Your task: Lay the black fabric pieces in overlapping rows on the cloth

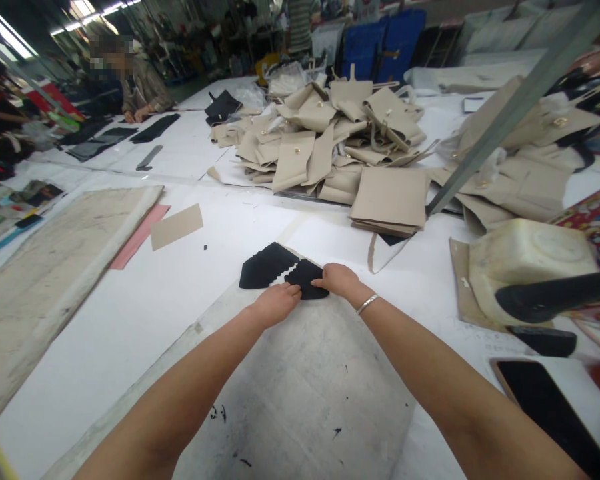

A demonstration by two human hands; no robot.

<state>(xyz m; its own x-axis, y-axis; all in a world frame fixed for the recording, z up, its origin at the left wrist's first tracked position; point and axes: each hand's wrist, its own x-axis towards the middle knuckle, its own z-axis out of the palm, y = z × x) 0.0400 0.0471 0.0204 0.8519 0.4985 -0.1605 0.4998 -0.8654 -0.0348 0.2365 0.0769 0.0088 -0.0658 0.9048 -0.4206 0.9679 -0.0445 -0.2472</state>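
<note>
Two flat black pieces lie close together at the far end of a grey, marked work board [305, 387]. The left black piece [266, 268] has a wavy upper edge, and a jagged pale gap parts it from the right black piece [307, 275]. My left hand [279, 304] has its fingers closed at the near-left edge of the right piece. With thumb and fingers, my right hand [341, 280] grips the same piece at its right edge. The undersides of my fingertips are hidden.
Behind lie a beige piece heap [295, 160] and a neat beige stack [390, 197]. At right are a slanting metal post [520, 107], a cream container [530, 257] and a phone [545, 407]. A padded board [65, 260] lies left; a person [143, 87] works beyond.
</note>
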